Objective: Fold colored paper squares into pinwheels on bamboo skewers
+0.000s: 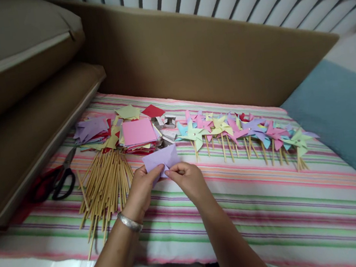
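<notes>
A lilac paper square [164,156], partly folded toward its middle, is held up between my two hands. My left hand [142,185], below a silver bracelet on the wrist, pinches its left side with the thumb on top. At its lower right edge, the thumb and forefinger of my right hand [188,180] are closed on the paper. Just beyond it lies a stack of paper squares with a pink one [138,132] on top. Small grey-white boxes [169,121] stand beside that stack. A bundle of thin wooden sticks [107,190] spreads out to the left of my left hand.
Finished paper pinwheels [221,127] on sticks lie in a row at the right. Black-handled scissors [61,176] rest at the left, near a pile of cut lilac paper [91,130]. A brown padded panel [194,57] borders the striped cloth [271,208] at the back.
</notes>
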### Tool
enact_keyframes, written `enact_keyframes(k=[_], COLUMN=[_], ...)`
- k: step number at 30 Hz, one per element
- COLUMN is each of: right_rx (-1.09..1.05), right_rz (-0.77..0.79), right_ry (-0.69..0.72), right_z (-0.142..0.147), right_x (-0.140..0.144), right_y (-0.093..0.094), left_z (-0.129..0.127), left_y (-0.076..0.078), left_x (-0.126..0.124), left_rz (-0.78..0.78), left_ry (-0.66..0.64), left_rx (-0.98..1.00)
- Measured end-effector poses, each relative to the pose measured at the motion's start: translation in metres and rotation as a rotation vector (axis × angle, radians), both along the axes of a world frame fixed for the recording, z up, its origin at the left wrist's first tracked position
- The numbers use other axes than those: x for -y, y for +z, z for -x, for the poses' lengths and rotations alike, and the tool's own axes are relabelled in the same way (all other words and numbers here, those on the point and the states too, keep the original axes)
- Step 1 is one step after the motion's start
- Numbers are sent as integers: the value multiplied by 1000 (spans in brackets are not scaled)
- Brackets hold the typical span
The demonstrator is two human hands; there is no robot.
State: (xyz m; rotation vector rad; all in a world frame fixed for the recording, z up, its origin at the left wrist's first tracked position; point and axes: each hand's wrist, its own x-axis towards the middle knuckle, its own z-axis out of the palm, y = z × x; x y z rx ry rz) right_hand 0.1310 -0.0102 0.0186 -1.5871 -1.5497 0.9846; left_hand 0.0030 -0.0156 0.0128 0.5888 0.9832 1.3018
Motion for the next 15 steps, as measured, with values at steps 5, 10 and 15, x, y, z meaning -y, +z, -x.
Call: enact_keyframes(k=[5, 10, 15], right_rx=[-12, -21, 0], right_rz=[-3, 5, 31], right_ry=[2, 9, 13], right_z=[0, 1, 1], right_x=[0, 0, 2], right_y=[0, 0, 3], left_z=[-1, -2, -1], left_y=[-1, -4, -6], left_x=[0, -1, -2], left_rz=[1, 4, -1], left_ry=[23, 18, 39], left_rx=[-25, -37, -88])
